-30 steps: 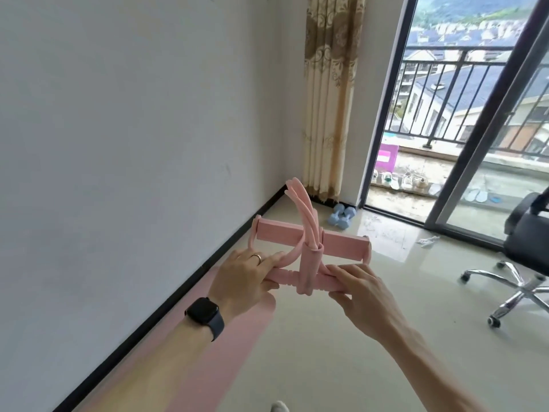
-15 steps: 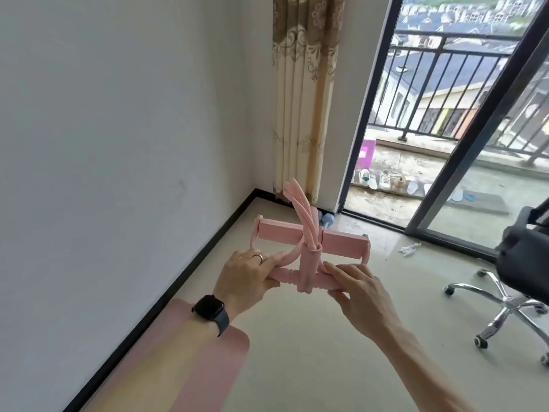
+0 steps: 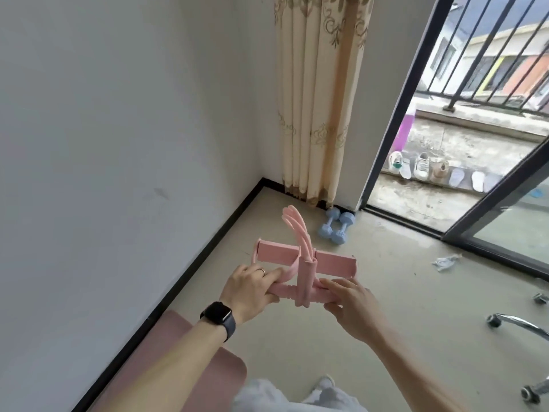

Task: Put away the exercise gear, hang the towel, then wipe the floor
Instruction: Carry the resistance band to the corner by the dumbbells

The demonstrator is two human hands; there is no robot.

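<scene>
I hold a pink pedal resistance puller out in front of me, above the floor. My left hand grips the left end of its near handle bar. My right hand holds the right end of the same bar, fingers over the top and thumb below. The folded pink bands stick up past the far foam bar. Two light blue dumbbells lie on the floor in the corner beyond the puller. A pink exercise mat lies along the wall under my left forearm.
A white wall runs along the left, a beige curtain hangs in the corner. The balcony door stands open with several shoes outside. A crumpled white scrap lies on the floor. Chair legs with castors are at the right.
The view has tilted down and moved closer to the corner, so the dumbbells show fully. Both hands keep the same hold on the puller.
</scene>
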